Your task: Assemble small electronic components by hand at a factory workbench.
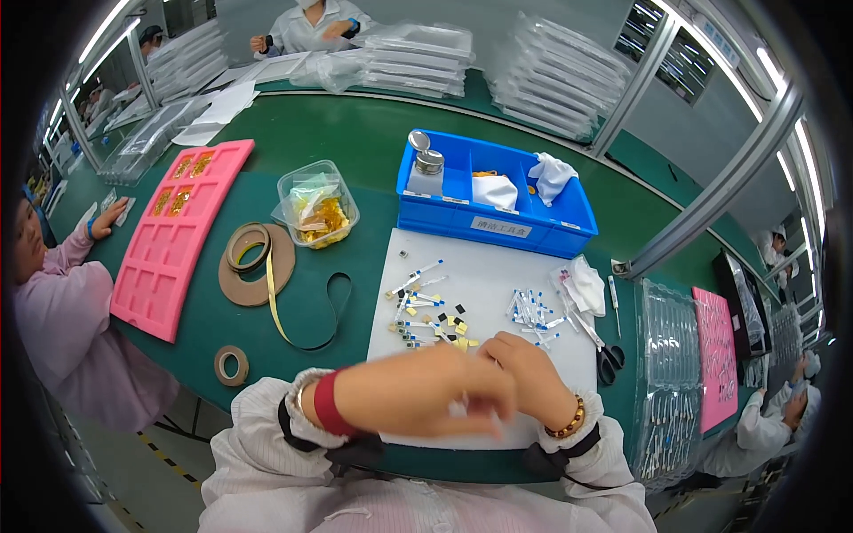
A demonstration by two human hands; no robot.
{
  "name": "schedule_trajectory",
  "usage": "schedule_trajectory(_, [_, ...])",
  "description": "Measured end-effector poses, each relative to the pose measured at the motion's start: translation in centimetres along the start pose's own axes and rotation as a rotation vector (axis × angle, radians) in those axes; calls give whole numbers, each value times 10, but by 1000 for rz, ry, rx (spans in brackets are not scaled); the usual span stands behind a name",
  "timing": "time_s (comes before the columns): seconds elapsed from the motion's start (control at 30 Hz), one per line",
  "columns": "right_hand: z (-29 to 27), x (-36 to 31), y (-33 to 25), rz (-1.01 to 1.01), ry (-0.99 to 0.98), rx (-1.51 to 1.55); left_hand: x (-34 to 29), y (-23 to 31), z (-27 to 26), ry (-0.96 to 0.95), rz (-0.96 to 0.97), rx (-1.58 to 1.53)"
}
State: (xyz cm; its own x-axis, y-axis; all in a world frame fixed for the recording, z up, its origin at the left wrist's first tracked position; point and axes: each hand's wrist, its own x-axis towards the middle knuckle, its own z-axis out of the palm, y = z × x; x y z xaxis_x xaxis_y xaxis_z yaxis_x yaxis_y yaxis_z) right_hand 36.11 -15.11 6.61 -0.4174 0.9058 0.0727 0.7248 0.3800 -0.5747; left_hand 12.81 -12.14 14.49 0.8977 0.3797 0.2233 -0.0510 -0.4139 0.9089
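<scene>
My left hand (458, 386), red band at its wrist, reaches across in front of me above a pale work mat (480, 266). Motion smears its fingers, and a small whitish spot shows among them. Close against it, my right hand (524, 369) has its fingers bent and pressed together; whatever they pinch is hidden. Just beyond the hands lies a loose group of small white strips with blue ends (414, 277), mixed with yellow and black foam squares (460, 327). A second pile of blue-tipped clear strips (531, 306) lies farther right.
A blue divided bin (498, 226) with cloths and a metal pump bottle stands behind the mat. Left are a tape roll (231, 365), a clear tub (283, 213) and a pink tray (147, 275) beside a co-worker. Black scissors (610, 362) and clear trays (666, 391) sit right.
</scene>
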Motion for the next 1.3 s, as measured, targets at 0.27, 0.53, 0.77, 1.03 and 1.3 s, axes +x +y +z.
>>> schedule_trajectory(0.27, [17,17,10,-6,143,52,-20,-108,16,380,-249,575])
schedule_trajectory(0.53, [35,19,18,20,208,17,-15,-113,22,410,-310,580])
schedule_trajectory(0.77, [33,20,14,43,212,38,-17,-114,22,421,-298,553])
schedule_trajectory(1.03, [32,19,18,9,196,50,-15,-117,24,465,-265,529])
schedule_trajectory(1.3, [34,17,22,27,214,324,-10,-110,25,478,-224,418])
